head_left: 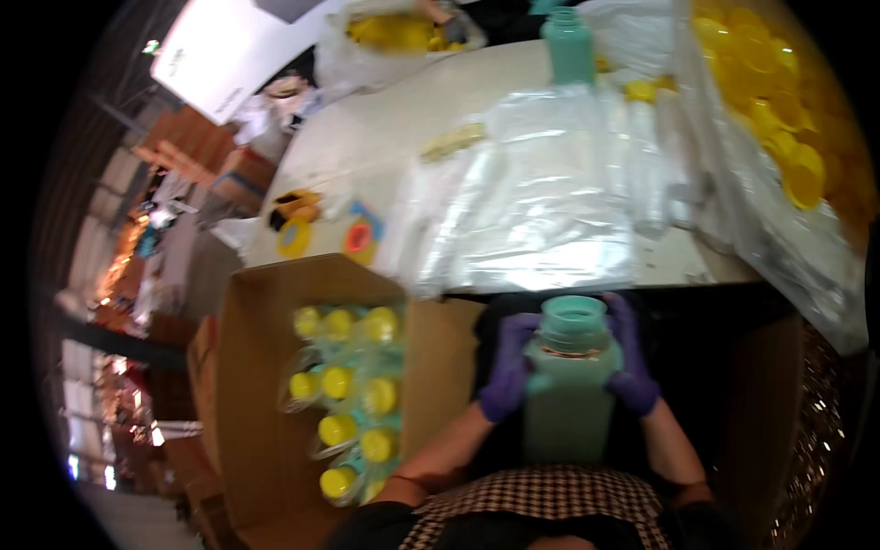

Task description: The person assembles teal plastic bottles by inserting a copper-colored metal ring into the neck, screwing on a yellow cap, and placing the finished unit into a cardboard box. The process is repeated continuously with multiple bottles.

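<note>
Between my two purple-gloved hands is a pale green wide-mouthed bottle [570, 394], upright and without a cap, close in front of my body. My left hand [510, 368] grips its left side below the neck, and my right hand [632, 357] grips the right side. The bottle's round mouth faces up. To the left stands an open cardboard box [266, 293] holding several bottles with yellow caps [337, 383], wrapped in clear plastic. Beyond my hands, a stack of clear plastic bags [550, 192] lies on the table.
At the right, a large plastic sack holds yellow caps [786, 110]. Another green bottle [569, 50] stands on the table's far side. Tape rolls [357, 236] lie at the table's left [339, 137]. A person's hand [449, 23] is by a bag of yellow items [394, 35] at the back.
</note>
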### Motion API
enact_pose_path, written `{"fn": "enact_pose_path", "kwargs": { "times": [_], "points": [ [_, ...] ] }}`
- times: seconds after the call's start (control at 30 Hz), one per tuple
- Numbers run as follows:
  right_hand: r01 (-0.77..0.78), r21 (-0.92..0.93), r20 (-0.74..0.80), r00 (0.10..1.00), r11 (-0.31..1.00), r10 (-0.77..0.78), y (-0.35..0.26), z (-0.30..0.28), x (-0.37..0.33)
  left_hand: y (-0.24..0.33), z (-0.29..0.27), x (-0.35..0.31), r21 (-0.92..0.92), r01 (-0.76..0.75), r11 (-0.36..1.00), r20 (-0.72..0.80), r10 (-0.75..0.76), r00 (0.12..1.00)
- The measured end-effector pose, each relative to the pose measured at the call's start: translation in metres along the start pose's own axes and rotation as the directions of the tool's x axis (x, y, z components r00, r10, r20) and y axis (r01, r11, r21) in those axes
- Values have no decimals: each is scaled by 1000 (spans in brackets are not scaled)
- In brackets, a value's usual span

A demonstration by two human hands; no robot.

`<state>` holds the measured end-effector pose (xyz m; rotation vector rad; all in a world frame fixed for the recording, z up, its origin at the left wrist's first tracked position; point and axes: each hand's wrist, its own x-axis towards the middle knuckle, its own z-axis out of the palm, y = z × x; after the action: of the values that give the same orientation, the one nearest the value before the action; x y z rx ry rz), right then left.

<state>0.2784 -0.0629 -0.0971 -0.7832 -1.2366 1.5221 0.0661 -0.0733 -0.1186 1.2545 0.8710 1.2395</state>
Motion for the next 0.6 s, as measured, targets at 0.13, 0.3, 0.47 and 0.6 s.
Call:
{"fn": "enact_pose_path", "kwargs": {
  "times": [0.13, 0.3, 0.47, 0.6],
  "points": [
    [237, -225, 70, 971, 945, -227, 29, -33, -10, -6, 2, 13, 600, -219, 770, 129, 177, 976],
    [217, -196, 101, 974, 956, -201, 8, -19, -11, -1, 4, -1, 159, -56, 986, 8, 56, 998],
    [90, -74, 94, 992, 993, -83, -14, 0, -6, 41, 17, 31, 505, -101, 857, -50, 146, 988],
    [394, -277, 421, 869, 877, -258, -36, 34, 33, 70, -61, 97, -84, 311, 947, 425, -248, 870]
  ]
}}
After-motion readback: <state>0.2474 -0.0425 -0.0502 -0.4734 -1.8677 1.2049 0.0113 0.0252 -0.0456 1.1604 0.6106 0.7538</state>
